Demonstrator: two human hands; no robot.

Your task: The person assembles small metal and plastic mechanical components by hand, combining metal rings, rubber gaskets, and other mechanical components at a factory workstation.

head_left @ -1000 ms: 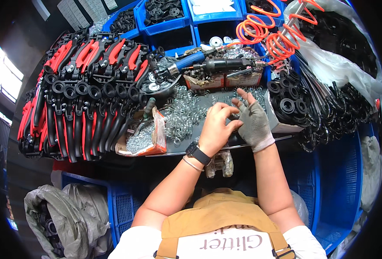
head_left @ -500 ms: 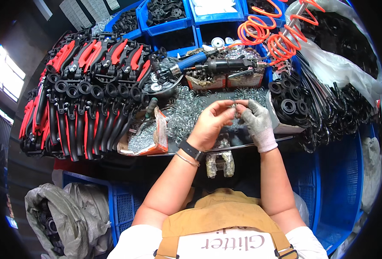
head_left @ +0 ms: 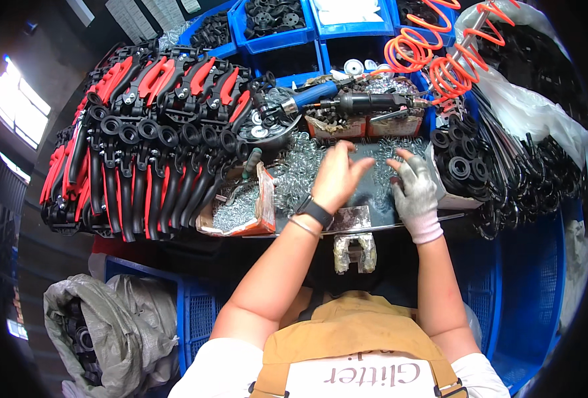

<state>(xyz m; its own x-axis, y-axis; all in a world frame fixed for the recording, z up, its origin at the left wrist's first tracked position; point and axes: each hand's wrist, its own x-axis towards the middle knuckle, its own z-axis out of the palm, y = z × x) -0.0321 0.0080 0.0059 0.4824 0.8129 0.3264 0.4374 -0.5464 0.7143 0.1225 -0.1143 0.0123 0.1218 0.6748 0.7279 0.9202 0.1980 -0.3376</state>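
Observation:
My left hand (head_left: pixel 336 178), bare with a black wristband, is over the edge of a loose heap of small metal springs (head_left: pixel 295 174). Its thumb stands away from the fingers, and no held thing shows. In a grey glove with bare fingertips, my right hand (head_left: pixel 415 192) reaches with spread fingers toward a smaller group of springs (head_left: pixel 390 162). A dark tabletop (head_left: pixel 367 189) shows between the hands. Below them a metal fixture (head_left: pixel 355 249) with two taped prongs sticks out from the table's front edge.
Stacked red-and-black handle assemblies (head_left: pixel 154 142) fill the left. An open carton of small metal parts (head_left: pixel 241 209) is nearer me. Behind lie a power driver (head_left: pixel 357 102) and blue bins (head_left: pixel 271 30); orange coiled hose (head_left: pixel 453 73) hangs at right above a box of black rings (head_left: pixel 458 159).
My hands were together, fingertips meeting around something small; now they are apart. The left has moved over the springs, and the right has opened its fingers. The whole view has shifted slightly.

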